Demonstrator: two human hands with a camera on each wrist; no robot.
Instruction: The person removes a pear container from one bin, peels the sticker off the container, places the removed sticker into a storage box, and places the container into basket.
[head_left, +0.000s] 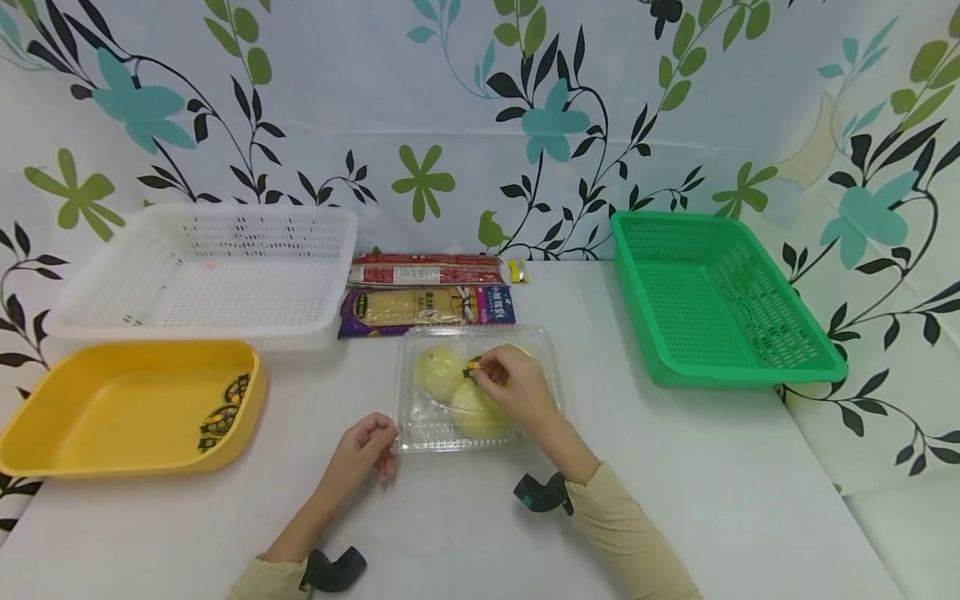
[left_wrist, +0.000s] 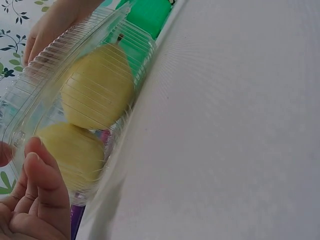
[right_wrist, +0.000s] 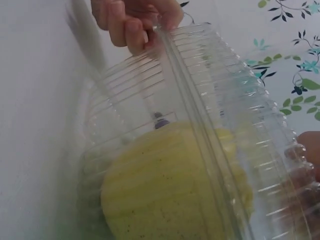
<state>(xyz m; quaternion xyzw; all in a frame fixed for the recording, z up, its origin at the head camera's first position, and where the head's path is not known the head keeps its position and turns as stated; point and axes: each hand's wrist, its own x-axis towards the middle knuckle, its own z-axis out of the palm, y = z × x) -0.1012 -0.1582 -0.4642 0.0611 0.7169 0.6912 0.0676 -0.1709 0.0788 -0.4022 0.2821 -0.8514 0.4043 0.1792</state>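
Note:
A clear plastic clamshell box lies closed on the white table, with several yellow-green pears inside. Two of the pears show through its ribbed side in the left wrist view. At the box's near left corner, my left hand pinches the rim between thumb and curled fingers. Over the lid, my right hand pinches a small black-and-yellow sticker by its edge, against or just above the plastic. In the right wrist view its fingertips are hidden behind the box.
A yellow tray holding similar stickers stands left, before a white basket. Behind the box lie a purple food packet, a red packet and a small yellow sachet. At right stands a green basket.

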